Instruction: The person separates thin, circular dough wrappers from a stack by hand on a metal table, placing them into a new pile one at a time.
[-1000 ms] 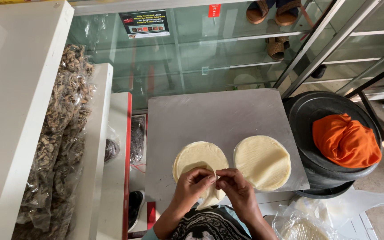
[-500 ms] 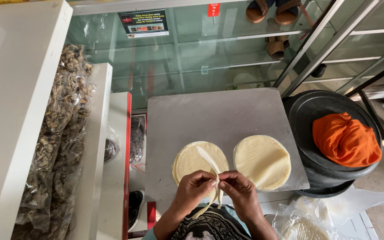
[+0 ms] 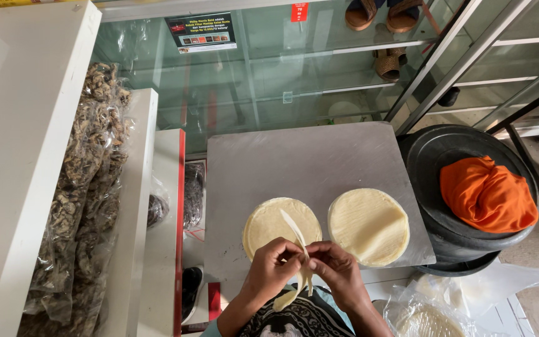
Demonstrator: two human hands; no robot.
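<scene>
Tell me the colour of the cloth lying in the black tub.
Bright orange cloth, bunched in the black tub; head view shows it.

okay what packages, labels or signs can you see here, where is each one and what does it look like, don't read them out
Dark sign: rectangular, on the glass case, top centre.
Red tag: small, top edge of the glass.
Clear bags: dried brown goods, stacked along the left shelf.
Clear plastic bag: pale round sheets inside, bottom right, beside the right hand.

A square grey metal board [image 3: 294, 162] carries two round pale wrapper stacks [image 3: 369, 224] side by side
</scene>
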